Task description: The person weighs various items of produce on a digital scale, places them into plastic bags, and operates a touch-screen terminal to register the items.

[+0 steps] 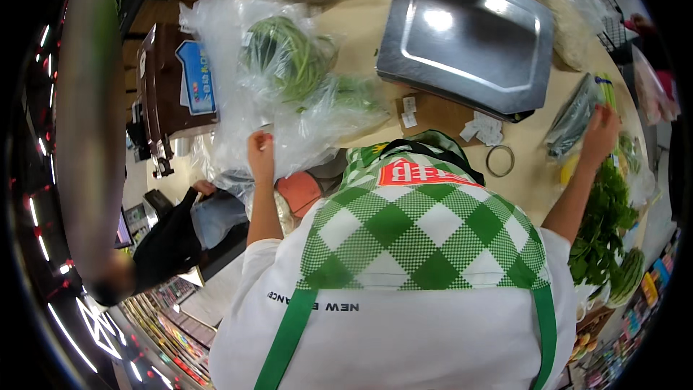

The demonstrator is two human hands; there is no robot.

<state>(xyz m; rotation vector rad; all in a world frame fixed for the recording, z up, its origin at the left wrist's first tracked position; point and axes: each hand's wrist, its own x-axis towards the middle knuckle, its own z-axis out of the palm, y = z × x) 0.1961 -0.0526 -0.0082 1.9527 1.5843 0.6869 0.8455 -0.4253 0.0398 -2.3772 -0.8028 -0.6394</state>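
My left hand point(262, 154) is raised with curled fingers at the edge of a large clear plastic bag point(227, 65); whether it pinches the film I cannot tell. Behind it, a coil of long green beans point(281, 57) shows through clear plastic, with more greens nearer. My right hand point(600, 132) is at the right side of the round table point(352, 27), by a dark green vegetable in film point(574, 114) and a bunch of green stalks point(607, 92) bound with a blue band. Its grip is unclear. Beneath that arm lies a leafy green bunch point(598, 227).
A stainless steel scale platter point(465, 38) stands ahead, with brown cardboard point(433, 116), white labels point(482, 129) and a ring point(499, 161) before it. A brown machine point(168, 81) bears a blue sign. A person in black point(168, 249) is at left. A striped melon point(626, 279) sits at right.
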